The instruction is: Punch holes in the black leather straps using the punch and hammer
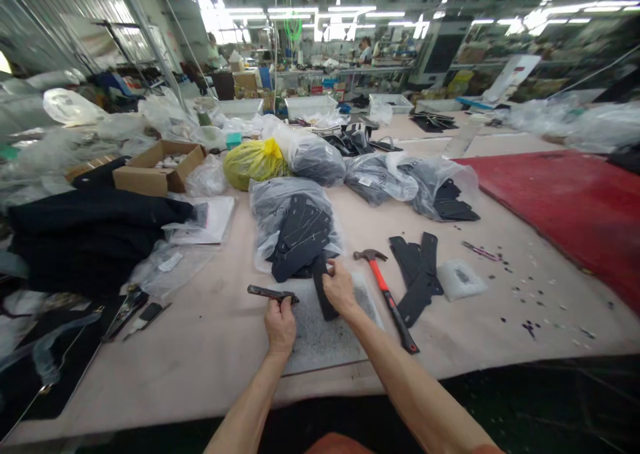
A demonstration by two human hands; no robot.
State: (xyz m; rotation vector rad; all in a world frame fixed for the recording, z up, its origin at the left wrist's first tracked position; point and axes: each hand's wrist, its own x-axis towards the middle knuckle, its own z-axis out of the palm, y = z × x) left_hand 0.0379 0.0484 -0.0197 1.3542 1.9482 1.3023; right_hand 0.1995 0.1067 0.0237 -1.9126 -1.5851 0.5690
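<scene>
At the left of the frame a heap of dark cloth (90, 234) lies on the surface (165, 361), with a few hand tools (147, 315) below it. Right of that, in the lower middle, my left hand (281, 324) has its grip closed on 1 dark tool (263, 291), pinched by thumb and fingers and pointing across the frame; I cannot tell its exact kind. Just above, at the centre, an open clear bag (261, 207) holds a fanned pile of dark strips (303, 244).

My right hand (340, 287) has its grip closed on the edge of 1 dark strip (323, 294). That strip lies over the grey pad (320, 347), below the centre of the frame, its upper end by the pile. I judge the step in hand to be setting or handling this 1 strip on the pad, with the tool ready beside it. The next move seems to call for a light, steady right grip, so the strip lies flat and square, and a left grip firm enough to aim the tool.

Right of my hand, the hammer (383, 284) lies slantwise, its head up. Beyond it are loose dark strips (417, 281), a small white packet (461, 279) and, at the lower right, scattered small bits (530, 327).
</scene>
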